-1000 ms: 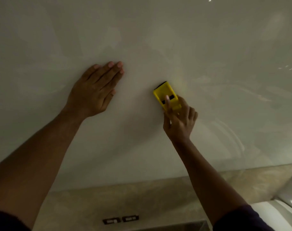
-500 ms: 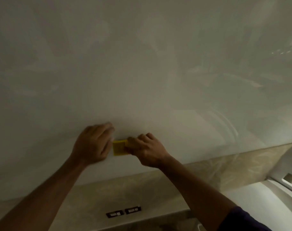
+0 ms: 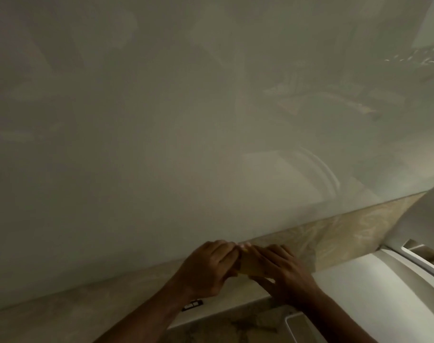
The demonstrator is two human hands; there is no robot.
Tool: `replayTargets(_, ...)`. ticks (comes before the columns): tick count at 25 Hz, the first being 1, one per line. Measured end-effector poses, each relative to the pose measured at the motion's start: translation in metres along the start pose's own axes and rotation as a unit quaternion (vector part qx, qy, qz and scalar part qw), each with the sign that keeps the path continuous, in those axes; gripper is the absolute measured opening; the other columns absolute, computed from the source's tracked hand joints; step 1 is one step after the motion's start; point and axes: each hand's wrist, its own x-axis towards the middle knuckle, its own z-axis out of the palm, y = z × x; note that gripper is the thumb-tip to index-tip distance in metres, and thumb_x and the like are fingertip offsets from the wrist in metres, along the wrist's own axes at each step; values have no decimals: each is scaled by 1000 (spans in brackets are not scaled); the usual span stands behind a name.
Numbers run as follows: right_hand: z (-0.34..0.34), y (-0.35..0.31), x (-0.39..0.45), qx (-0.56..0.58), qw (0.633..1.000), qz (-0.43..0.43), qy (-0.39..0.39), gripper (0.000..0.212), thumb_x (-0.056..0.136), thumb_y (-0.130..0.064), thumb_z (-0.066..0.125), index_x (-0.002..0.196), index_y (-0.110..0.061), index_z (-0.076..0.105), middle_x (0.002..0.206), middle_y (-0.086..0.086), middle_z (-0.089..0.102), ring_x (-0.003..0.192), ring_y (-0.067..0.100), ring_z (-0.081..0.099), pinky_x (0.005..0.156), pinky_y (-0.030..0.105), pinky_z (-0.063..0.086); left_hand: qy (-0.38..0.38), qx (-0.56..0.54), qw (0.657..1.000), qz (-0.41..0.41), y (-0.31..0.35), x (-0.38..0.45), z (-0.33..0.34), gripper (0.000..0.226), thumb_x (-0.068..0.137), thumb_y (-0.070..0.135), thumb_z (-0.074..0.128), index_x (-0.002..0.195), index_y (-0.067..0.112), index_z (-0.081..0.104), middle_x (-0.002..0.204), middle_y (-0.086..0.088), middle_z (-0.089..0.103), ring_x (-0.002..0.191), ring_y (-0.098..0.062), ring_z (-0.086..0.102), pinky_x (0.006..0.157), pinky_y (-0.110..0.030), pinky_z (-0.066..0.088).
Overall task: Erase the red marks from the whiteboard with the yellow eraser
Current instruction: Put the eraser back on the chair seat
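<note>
Yellow eraser [image 3: 248, 268]: held between both hands, below the whiteboard [image 3: 186, 120] edge, mostly hidden
Left hand [image 3: 208, 267]: fingers curled on its left end
Right hand [image 3: 282, 273]: fingers laid over its right side
Handling: judged light, rigid; best gripped by the long sides
Red marks: none seen

- whiteboard [image 3: 161, 120]: pale grey-white, faint smears
- yellow eraser [image 3: 250, 266]: dull yellow, at 6 o'clock
- wall strip [image 3: 347, 226]: beige, marbled swirls, at 4 o'clock

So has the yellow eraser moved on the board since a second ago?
Yes. The yellow eraser has gone down off the whiteboard, now below its bottom edge, held between the left hand and right hand.
</note>
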Motion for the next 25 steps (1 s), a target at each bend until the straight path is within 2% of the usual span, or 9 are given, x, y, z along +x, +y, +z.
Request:
replayTargets(3,-19,15,-53,6,996,85,-16,69,89,-48,71,147,-14,56,127,2,71,105,20,66,79,32,62,-26,-27,998,49,27,38,20,52,97,38,61,136,5,71,126,-10,73,109,-24,70,92,-34,62)
replayTargets(6,-39,27,-109,14,979,194,-63,81,84,-48,80,152,-21,45,129,1,70,106,22,72,82,30,61,-99,-59,989,89,56,77,42,64,86,36,78,143,9,66,130,-6,71,111,-22,68,93,-34,61)
replayTargets(10,-54,34,-176,-34,949,309,-58,62,97,-59,59,149,-25,49,127,2,72,97,24,76,76,32,63,-142,-121,971,151,99,125,86,56,95,27,55,148,11,59,139,-6,67,125,-23,66,96,-32,61)
replayTargets(12,-52,34,-208,-62,935,345,-58,58,105,-63,37,145,-24,52,129,3,72,97,27,76,74,37,64,-156,-141,967,141,119,143,108,55,97,32,59,149,18,60,145,0,66,135,-18,63,98,-27,60)
replayTargets(14,-47,35,-234,-87,920,378,-57,59,107,-61,30,142,-21,55,129,6,72,97,30,76,74,39,64,-181,-90,969,145,147,155,130,64,100,24,66,160,12,47,160,-9,53,150,-26,50,110,-35,56)
replayTargets(16,-42,34,-255,-98,904,410,-67,61,109,-59,30,137,-15,63,128,9,73,97,32,76,74,41,65,-269,-83,942,184,174,166,150,86,100,10,70,169,2,19,176,-22,19,163,-38,20,125,-51,40)
replayTargets(19,-39,36,-278,-81,866,487,-80,45,98,-40,68,134,-13,67,128,12,73,101,35,76,72,42,67,-351,-96,911,194,205,183,172,109,96,10,77,170,1,-2,178,-20,-9,166,-37,-3,129,-53,28)
replayTargets(21,-38,36,-290,-40,844,527,-89,71,75,-17,95,138,-16,63,127,13,72,104,36,75,70,42,67,-393,-101,893,196,221,193,180,108,95,7,75,170,2,-2,178,-18,-12,166,-34,-5,127,-52,30)
replayTargets(25,-47,40,-308,-11,794,601,-90,68,86,-10,87,147,-9,57,139,11,65,122,33,66,83,45,64,-437,-102,863,234,250,210,192,95,102,5,65,172,7,1,179,-12,-12,167,-30,-4,125,-49,31)
